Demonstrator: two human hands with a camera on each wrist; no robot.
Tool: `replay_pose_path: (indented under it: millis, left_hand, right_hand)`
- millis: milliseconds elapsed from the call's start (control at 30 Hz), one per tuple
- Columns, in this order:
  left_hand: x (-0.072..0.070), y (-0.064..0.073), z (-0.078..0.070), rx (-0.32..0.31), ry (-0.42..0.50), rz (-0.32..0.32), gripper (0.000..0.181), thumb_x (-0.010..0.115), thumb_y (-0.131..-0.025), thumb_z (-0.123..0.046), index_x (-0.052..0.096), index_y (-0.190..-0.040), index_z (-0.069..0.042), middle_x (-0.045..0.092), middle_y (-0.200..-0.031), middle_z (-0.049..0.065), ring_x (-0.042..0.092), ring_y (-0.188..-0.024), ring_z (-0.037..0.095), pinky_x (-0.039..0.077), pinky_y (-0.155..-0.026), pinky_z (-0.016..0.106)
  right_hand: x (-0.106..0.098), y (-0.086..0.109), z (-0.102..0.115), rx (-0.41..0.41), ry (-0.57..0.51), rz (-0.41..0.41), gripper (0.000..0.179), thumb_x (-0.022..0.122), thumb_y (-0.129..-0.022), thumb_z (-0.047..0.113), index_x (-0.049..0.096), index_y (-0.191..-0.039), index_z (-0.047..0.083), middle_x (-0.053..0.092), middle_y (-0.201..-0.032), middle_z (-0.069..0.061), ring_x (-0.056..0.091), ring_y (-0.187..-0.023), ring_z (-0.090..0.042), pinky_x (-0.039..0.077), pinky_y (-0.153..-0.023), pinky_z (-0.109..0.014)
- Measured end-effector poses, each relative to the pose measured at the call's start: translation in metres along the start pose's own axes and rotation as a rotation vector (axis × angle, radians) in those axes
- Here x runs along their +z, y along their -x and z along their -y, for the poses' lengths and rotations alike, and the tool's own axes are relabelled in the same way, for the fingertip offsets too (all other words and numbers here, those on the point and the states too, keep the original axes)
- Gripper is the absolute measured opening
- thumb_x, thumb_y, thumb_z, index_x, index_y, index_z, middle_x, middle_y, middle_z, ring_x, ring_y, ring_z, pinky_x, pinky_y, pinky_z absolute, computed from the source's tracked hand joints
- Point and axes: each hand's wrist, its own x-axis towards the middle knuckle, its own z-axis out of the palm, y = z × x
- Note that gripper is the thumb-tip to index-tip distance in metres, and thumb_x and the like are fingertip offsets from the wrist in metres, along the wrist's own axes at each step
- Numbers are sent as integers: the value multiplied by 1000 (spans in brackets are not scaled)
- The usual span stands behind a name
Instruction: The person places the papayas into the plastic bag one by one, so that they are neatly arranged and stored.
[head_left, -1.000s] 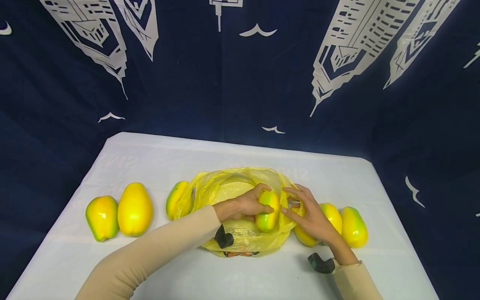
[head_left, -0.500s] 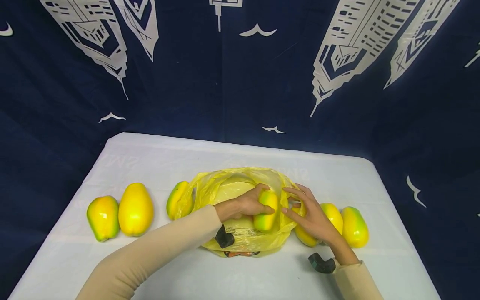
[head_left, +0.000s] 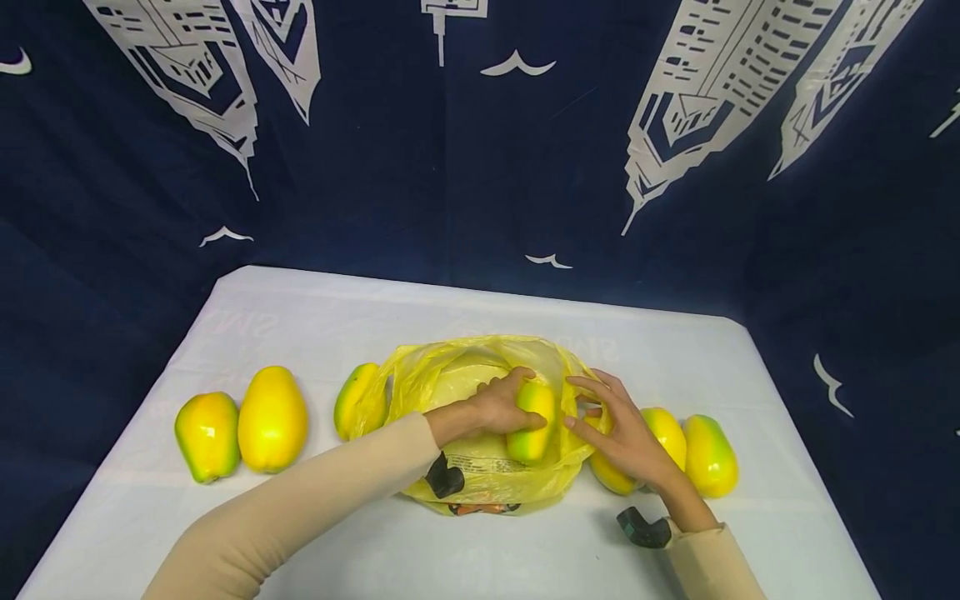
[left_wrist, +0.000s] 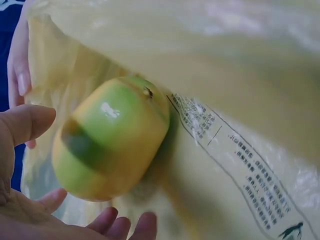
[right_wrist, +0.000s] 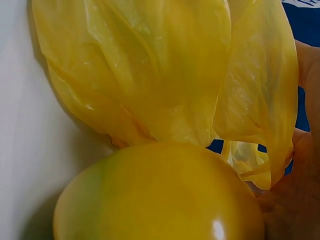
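A yellow-green mango [left_wrist: 110,140] lies inside the yellow plastic bag [head_left: 480,483], whose mouth is spread wide at the middle of the table. My left hand [head_left: 498,406] reaches into the bag over this mango. In the left wrist view its thumb [left_wrist: 32,122] and fingertips [left_wrist: 145,225] stand spread and apart from the fruit. My right hand [head_left: 618,425] is at the bag's right side, its fingers through the handle loop, with index finger and thumb extended apart. Another mango [right_wrist: 160,195] sits just below the right hand, outside the bag.
Two mangoes, a rounder one [head_left: 207,437] and a longer one [head_left: 272,419], lie at the left. One more mango [head_left: 356,400] is partly behind the bag's left handle. Several lie right, the outermost mango [head_left: 710,456] near the right forearm. A white cloth [head_left: 450,300] covers the table.
The mango in the bag has sunk slightly and shifted a little left. My left hand has loosened around it, its fingers spreading off the fruit. The right hand stays in place.
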Motion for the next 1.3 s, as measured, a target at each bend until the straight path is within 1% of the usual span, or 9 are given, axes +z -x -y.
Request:
replay_pose_path:
  millis: [167, 333, 500, 667, 800, 967, 1067, 1200, 1300]
  left_hand:
    - [-4, 8, -4, 38, -92, -2, 75, 74, -90, -33, 34, -153, -24, 47, -140, 17, 38, -124, 33, 41, -102, 54]
    - [-11, 18, -8, 90, -117, -15, 73, 72, -91, -33, 36, -153, -23, 47, -146, 14, 38, -132, 33, 41, -105, 53]
    - [-27, 34, -12, 204, -146, -10, 70, 70, -93, -30, 37, -154, -20, 48, -149, 14, 37, -139, 33, 41, -108, 52]
    - [-52, 59, -11, 340, -246, -47, 67, 67, -95, -28, 37, -153, -17, 51, -146, 12, 38, -138, 32, 38, -111, 51]
    - [-76, 83, -11, 392, -255, -92, 64, 66, -95, -27, 39, -153, -18, 52, -146, 8, 42, -137, 28, 36, -113, 51]
    - [-106, 114, -4, 411, -225, -144, 62, 66, -96, -28, 39, -152, -21, 54, -142, 6, 48, -133, 25, 46, -105, 49]
    - [-124, 130, 3, 414, -203, -147, 59, 64, -98, -28, 40, -151, -20, 56, -140, 6, 53, -128, 25, 51, -99, 46]
    - [-145, 145, 15, 433, -179, -143, 52, 63, -99, -28, 45, -148, -20, 58, -138, 5, 56, -123, 25, 53, -96, 45]
    - [-159, 154, 27, 426, -173, -136, 49, 61, -101, -29, 46, -147, -22, 58, -138, 4, 58, -122, 24, 53, -96, 45]
  right_hand:
    - [0, 0, 0, 8, 1, 1, 53, 69, -96, 27, 49, -145, 20, 26, -159, -17, 60, -122, -34, 54, -97, -35]
    - [-1, 1, 1, 19, -6, 7, 53, 68, -96, 29, 50, -145, 21, 26, -159, -16, 59, -123, -35, 53, -98, -37]
    - [-1, 1, 0, 19, -3, 3, 53, 69, -96, 28, 49, -145, 20, 26, -159, -16, 59, -124, -35, 53, -98, -38]
    - [-1, 2, -2, 11, -2, 0, 53, 69, -96, 27, 50, -145, 19, 26, -159, -17, 59, -123, -35, 53, -98, -34]
    - [-1, 3, -3, -1, 9, -5, 54, 70, -96, 26, 50, -145, 18, 27, -158, -18, 60, -123, -34, 53, -97, -33]
    - [-1, 2, -2, -3, 3, -1, 53, 70, -96, 26, 50, -145, 19, 26, -158, -18, 60, -123, -33, 54, -98, -38]
    - [0, 2, -2, 2, 2, 3, 53, 69, -96, 27, 50, -145, 20, 26, -159, -17, 60, -123, -33, 53, -98, -41]
    - [0, 2, -2, 5, 8, 2, 53, 69, -96, 27, 50, -145, 20, 26, -159, -17, 60, -124, -33, 54, -98, -39]
    - [0, 3, -2, 2, 5, -2, 53, 69, -96, 26, 50, -145, 19, 27, -158, -18, 60, -123, -34, 54, -98, -39]
